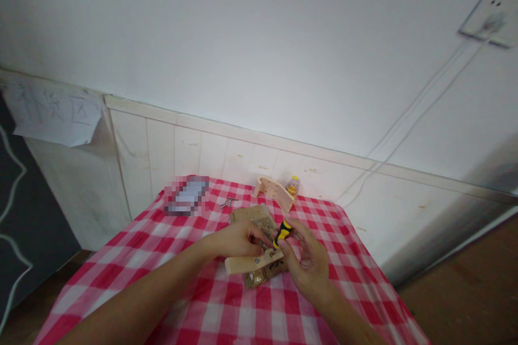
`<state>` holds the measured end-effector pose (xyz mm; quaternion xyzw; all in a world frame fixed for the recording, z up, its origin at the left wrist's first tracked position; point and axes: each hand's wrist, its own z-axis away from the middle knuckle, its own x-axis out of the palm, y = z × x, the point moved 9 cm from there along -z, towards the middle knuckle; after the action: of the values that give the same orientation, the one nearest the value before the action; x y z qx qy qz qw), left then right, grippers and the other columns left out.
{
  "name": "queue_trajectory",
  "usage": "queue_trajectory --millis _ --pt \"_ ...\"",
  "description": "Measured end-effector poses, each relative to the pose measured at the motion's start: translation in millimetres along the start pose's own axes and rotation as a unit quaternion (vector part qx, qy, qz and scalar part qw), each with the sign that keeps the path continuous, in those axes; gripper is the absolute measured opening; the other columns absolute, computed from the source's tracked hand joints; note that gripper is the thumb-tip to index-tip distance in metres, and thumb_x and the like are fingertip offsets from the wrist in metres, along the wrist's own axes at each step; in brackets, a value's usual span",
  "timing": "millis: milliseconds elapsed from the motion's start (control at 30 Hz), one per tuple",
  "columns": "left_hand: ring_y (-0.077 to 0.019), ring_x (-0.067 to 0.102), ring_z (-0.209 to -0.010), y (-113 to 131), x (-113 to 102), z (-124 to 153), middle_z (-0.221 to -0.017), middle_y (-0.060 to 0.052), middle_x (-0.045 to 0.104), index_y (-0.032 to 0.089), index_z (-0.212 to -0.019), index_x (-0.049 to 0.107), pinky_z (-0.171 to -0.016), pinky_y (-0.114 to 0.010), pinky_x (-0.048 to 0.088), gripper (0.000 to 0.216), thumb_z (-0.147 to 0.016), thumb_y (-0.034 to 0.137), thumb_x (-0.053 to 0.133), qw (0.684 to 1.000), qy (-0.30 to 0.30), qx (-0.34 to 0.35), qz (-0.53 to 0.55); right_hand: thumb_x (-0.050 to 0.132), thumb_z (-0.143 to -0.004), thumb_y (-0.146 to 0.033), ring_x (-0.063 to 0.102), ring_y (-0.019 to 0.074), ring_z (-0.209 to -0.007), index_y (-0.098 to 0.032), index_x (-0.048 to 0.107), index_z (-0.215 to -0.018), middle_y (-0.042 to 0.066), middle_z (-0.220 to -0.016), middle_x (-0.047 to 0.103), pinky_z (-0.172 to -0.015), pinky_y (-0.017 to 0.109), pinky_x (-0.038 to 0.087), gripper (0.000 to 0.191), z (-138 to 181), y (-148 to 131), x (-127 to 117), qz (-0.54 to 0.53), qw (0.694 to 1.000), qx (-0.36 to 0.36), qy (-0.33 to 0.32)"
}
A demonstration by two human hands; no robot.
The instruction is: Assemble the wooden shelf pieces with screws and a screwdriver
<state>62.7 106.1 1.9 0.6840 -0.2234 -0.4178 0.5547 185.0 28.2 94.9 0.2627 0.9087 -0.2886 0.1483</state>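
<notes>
My right hand (pixel 309 259) grips a short yellow and black screwdriver (pixel 282 234), its lower end at one end of a pale wooden piece (pixel 243 264). A dark round screw head or nut shows on the wood near its middle. My left hand (pixel 243 238) is closed at the far side of that wooden piece, its fingers bent down against it; the fingertips are partly hidden. Beneath both lies a flat brown cardboard box (pixel 253 215) with dark printing and shiny tape at its near end.
Several loose screws (pixel 228 203) lie beyond the box. A curved wooden part (pixel 275 190) with holes stands at the back beside a clear, yellow-topped container (pixel 293 185). A blurred-out flat object (pixel 188 196) lies back left on the checked tablecloth (pixel 218 315). A wall (pixel 259 54) rises behind.
</notes>
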Motion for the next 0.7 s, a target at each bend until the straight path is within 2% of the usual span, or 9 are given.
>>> queue_trajectory --millis 233,700 --pt "-0.0156 0.064 -0.070 -3.5 0.4 -1.0 -0.094 -0.007 0.078 0.019 -0.117 0.080 -0.058 -0.022 0.044 0.041 -0.079 0.019 0.064 1.000 -0.004 -0.006 0.014 0.069 -0.090 -0.015 0.079 0.0227 -0.093 -0.028 0.063 -0.133 0.009 -0.116 0.078 -0.084 0.036 0.067 0.045 0.9 1.7 0.0 -0.006 1.000 -0.002 0.008" --pt "-0.0219 0.069 -0.087 2.1 -1.2 0.8 -0.101 -0.007 0.080 0.019 -0.110 0.082 -0.076 -0.028 0.053 0.031 -0.081 0.026 0.073 0.999 -0.004 0.011 0.036 0.072 -0.088 -0.017 0.077 0.0200 -0.078 -0.027 0.067 -0.127 0.006 -0.101 0.080 -0.072 0.032 0.067 0.041 -5.4 -3.1 -2.9 0.002 1.000 0.004 0.016"
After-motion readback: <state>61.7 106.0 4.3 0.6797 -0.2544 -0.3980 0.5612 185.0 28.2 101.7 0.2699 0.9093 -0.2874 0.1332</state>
